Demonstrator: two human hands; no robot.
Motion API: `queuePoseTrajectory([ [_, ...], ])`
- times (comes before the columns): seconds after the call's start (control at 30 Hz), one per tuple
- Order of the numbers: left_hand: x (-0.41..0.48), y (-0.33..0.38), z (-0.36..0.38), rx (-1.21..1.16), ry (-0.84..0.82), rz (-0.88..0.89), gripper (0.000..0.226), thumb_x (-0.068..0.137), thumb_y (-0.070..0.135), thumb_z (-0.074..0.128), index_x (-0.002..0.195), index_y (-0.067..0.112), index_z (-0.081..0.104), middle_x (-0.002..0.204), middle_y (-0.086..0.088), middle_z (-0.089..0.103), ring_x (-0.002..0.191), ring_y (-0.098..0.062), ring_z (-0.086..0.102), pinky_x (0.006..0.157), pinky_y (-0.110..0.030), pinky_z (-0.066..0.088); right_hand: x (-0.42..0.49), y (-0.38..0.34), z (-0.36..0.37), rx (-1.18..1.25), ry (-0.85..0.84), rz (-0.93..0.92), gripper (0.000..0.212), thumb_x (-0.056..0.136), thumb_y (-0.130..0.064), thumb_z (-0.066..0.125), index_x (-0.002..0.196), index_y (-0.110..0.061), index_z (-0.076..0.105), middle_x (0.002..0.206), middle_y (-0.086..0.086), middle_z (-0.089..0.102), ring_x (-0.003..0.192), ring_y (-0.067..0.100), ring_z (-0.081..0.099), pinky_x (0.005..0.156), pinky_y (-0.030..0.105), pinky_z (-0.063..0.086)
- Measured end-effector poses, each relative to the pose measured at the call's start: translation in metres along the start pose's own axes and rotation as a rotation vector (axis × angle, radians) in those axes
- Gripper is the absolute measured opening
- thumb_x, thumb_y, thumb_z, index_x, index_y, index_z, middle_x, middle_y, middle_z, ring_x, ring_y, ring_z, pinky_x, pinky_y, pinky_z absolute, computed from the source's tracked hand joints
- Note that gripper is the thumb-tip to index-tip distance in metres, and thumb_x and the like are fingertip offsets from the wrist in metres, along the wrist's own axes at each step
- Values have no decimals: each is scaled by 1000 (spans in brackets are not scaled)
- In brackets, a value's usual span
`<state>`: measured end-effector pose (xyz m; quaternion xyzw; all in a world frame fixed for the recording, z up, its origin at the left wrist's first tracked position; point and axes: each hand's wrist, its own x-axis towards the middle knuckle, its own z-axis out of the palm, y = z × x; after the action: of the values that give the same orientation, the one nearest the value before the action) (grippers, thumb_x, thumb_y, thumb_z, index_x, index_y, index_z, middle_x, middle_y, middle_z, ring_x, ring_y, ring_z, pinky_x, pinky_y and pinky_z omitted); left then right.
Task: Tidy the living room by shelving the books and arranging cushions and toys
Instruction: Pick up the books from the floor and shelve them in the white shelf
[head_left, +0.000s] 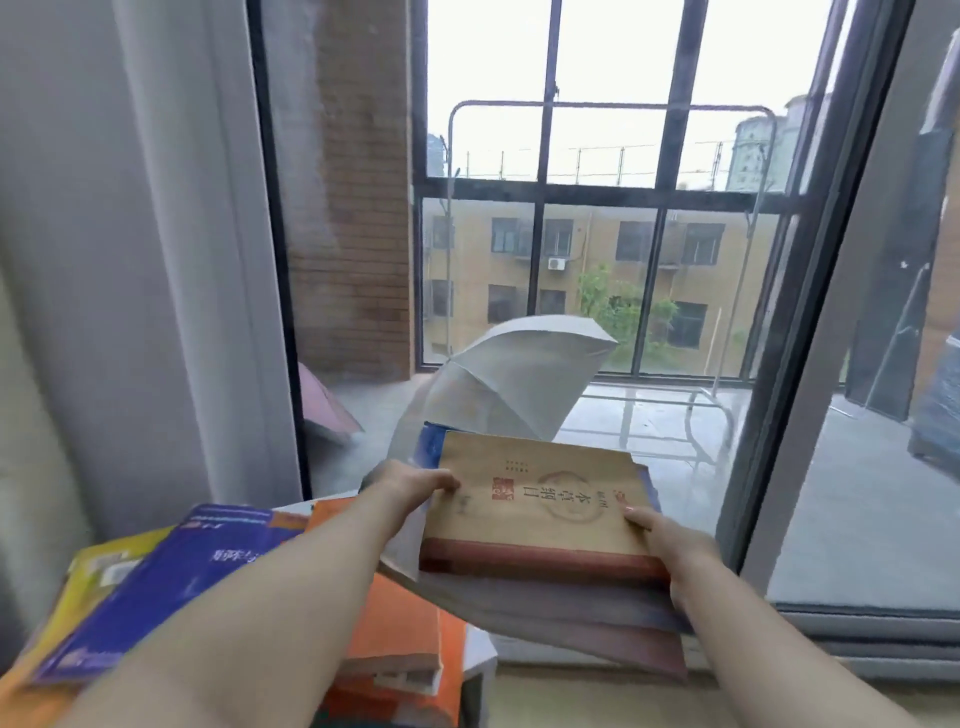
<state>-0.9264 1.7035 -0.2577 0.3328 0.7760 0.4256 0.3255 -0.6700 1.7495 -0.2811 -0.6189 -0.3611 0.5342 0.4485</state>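
Note:
A stack of books (540, 577) hangs in front of me, held from both sides. The top one is a tan book (540, 499) with a red spine and dark characters on its cover. My left hand (410, 486) grips the stack's left edge, and my right hand (670, 540) grips the right edge, thumb on the tan cover. Lower left, under my left forearm, lie a blue book (171, 582), a yellow book (88, 571) and an orange book (400, 634) in a loose pile.
A large glass window with a dark frame (779, 415) fills the view ahead. Beyond it on a balcony stand an open grey umbrella (514, 379) and a metal rack (696, 410). A grey curtain (156, 260) hangs at the left.

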Motion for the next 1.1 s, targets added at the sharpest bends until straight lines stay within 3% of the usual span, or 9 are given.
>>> queuePoseTrajectory([
  [0.2,0,-32,-94,68,250,-83,65,74,39,73,125,4,52,118,-14,57,103,-29,54,77,-29,41,-29,-3,96,-31,-198,-28,36,72,-20,79,91,-2,55,90,14,59,83,29,55,72,34,43],
  [0.27,-1,-45,-123,53,323,-130,65,74,37,73,125,3,51,118,-14,56,100,-29,52,75,-30,39,-37,-1,128,-53,-252,-45,29,77,-16,75,85,-2,51,83,12,55,84,28,52,72,35,42],
  [0.4,10,-78,-168,22,415,-168,69,76,27,72,132,3,40,113,-13,50,112,-32,51,91,-35,43,-55,14,186,-150,-391,-110,3,85,3,56,87,1,57,92,16,56,80,26,52,71,33,40],
  [0.5,13,-99,-165,220,235,-160,75,81,29,66,145,21,28,146,-13,28,134,-32,31,111,-39,29,-62,40,214,-484,-571,-270,26,85,7,48,109,3,57,100,14,58,93,27,56,75,29,40],
  [0.6,15,-118,-147,574,26,-205,68,83,46,54,144,38,26,157,-10,6,143,-39,2,116,-50,9,-78,68,234,-888,-708,-414,53,88,-6,44,138,-24,40,126,7,53,112,26,52,88,29,42],
  [0.67,19,-122,-145,670,29,-236,67,80,53,48,143,43,24,156,-10,6,141,-43,0,114,-55,10,-80,74,240,-996,-683,-435,64,85,-11,43,143,-34,31,138,3,47,121,27,48,101,35,40],
  [0.8,24,-120,-138,818,31,-222,61,84,54,40,141,40,26,153,-13,14,138,-45,14,112,-57,16,-68,74,234,-959,-682,-360,64,78,-17,49,138,-38,39,130,-3,55,116,23,51,101,41,41],
  [0.97,22,-115,-109,762,74,-54,42,95,26,28,129,47,43,143,-3,31,134,-31,23,112,-53,14,-70,69,218,-746,-696,-336,46,87,-6,47,128,-24,56,119,2,61,88,13,56,71,19,45],
  [1.1,18,-100,-69,773,69,108,45,97,23,28,130,48,45,147,4,32,136,-22,26,112,-45,14,-67,66,190,-581,-571,-296,33,88,-5,47,116,-7,64,116,12,64,94,23,58,78,27,45],
])
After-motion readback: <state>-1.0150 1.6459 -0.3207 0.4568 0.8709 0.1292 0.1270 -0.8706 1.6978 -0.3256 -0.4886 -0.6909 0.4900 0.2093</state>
